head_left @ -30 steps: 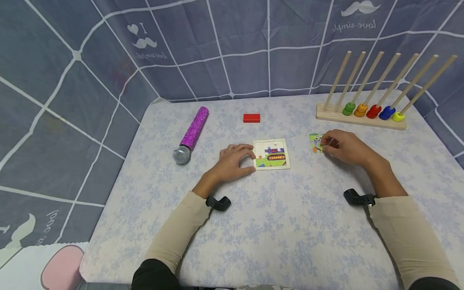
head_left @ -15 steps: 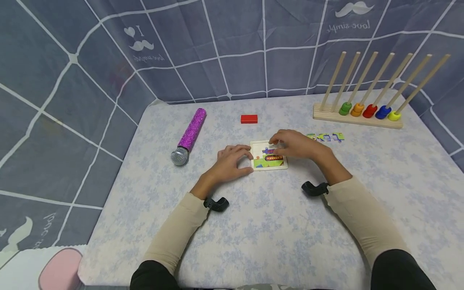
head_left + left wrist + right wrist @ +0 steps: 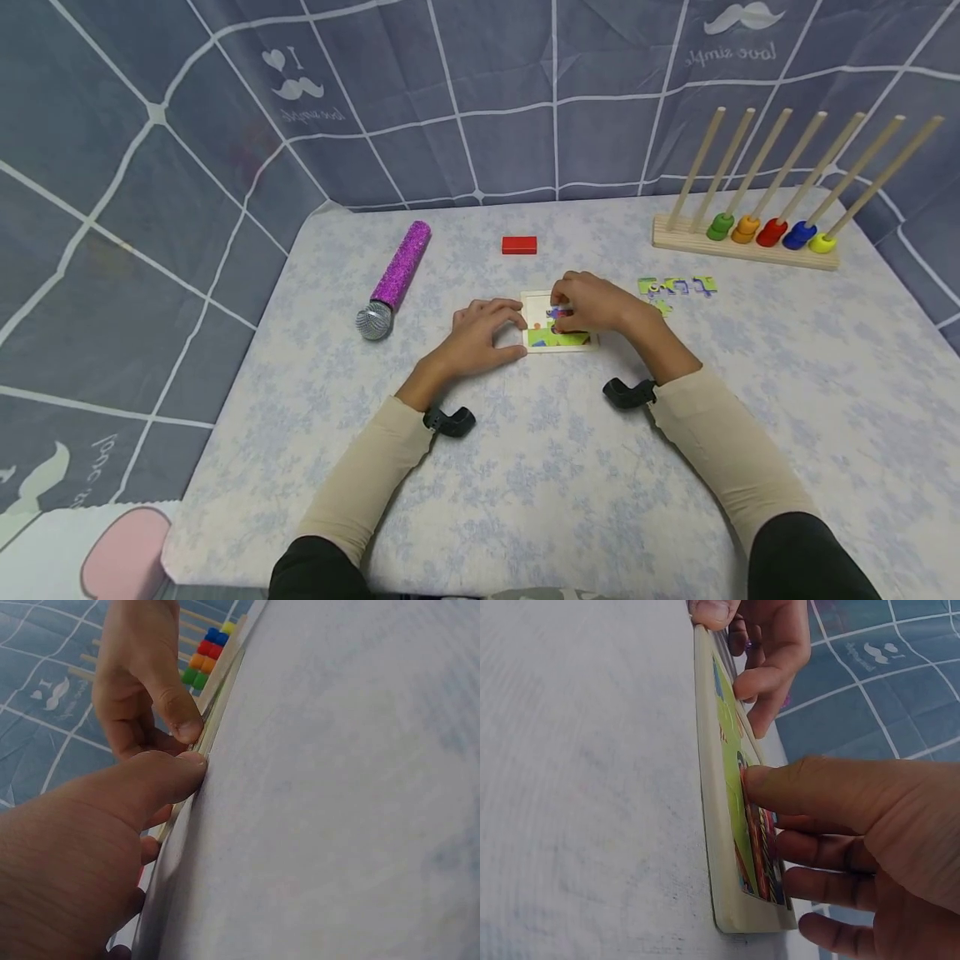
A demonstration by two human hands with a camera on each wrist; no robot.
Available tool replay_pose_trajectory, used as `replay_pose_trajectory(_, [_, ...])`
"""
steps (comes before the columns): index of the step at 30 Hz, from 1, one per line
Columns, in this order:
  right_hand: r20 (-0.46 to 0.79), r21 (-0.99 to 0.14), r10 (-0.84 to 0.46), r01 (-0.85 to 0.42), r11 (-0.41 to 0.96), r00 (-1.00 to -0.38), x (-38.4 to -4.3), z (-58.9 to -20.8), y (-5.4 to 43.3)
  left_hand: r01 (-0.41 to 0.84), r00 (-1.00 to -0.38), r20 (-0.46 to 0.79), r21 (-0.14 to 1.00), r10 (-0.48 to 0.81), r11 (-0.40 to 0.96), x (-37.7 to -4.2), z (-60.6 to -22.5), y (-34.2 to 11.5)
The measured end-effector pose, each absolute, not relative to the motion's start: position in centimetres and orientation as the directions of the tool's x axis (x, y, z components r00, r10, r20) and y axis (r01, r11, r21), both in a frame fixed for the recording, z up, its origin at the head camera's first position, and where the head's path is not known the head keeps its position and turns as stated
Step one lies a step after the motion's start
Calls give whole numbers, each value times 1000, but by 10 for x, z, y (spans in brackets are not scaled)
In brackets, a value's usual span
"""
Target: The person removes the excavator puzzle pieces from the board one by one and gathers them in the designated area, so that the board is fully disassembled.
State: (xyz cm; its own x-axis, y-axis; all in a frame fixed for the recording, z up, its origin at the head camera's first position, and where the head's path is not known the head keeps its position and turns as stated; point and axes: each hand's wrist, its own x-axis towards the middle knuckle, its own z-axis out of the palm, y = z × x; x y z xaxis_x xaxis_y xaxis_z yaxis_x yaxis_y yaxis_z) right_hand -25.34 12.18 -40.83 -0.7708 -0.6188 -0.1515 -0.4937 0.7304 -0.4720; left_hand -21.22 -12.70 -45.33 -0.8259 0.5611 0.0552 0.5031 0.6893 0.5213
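A small square jigsaw puzzle [image 3: 535, 307] with a pale frame lies mid-table, its picture partly filled in. My left hand [image 3: 482, 337] grips the frame's left side, thumb at the near corner and fingers along the edge. Over the picture is my right hand [image 3: 596, 302], thumb and fingertips pinched together at a puzzle piece that they mostly hide. In the right wrist view the right thumb [image 3: 769, 784] sits right at the printed surface. Several loose puzzle pieces [image 3: 673, 286] lie to the right of the frame.
A glittery purple microphone [image 3: 393, 279] lies on the left. At the back is a red block [image 3: 519, 245]. A wooden peg rack [image 3: 742, 246] with coloured beads and tall rods stands at the back right, before the grid-patterned curtain [image 3: 510, 150].
My right hand has travelled left from the loose pieces to the puzzle and shifted slightly further left over it. My left hand keeps its grip on the frame.
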Motion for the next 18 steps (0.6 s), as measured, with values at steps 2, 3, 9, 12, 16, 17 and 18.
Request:
replay_pose_trajectory(2, [-145, -464, -619, -499, 732, -772, -253, -408, 122, 507, -823, 59, 524, 564, 685, -212, -452, -127])
replay_pose_trajectory(3, [-138, -459, -621, -506, 731, -772, -254, -408, 122, 507, -823, 60, 525, 564, 683, -212, -451, -128])
replay_pose_trajectory(9, [-110, -456, -636, -530, 715, -764, -252, -404, 120, 503, -824, 53, 529, 564, 683, -211, -448, -127])
replay_pose_trajectory(12, [-106, -474, -654, -541, 695, -749, -250, -402, 119, 498, -825, 44, 528, 564, 688, -211, -450, -127])
replay_pose_trajectory(16, [-87, -476, -687, -576, 665, -721, -248, -401, 120, 497, -826, 40, 525, 563, 691, -211, -452, -126])
replay_pose_trajectory(17, [-81, -470, -692, -585, 661, -717, -248, -401, 120, 497, -826, 42, 525, 563, 690, -211, -452, -127])
replay_pose_trajectory(18, [-78, -464, -695, -591, 660, -715, -248, -401, 120, 499, -825, 45, 525, 563, 690, -211, -452, -127])
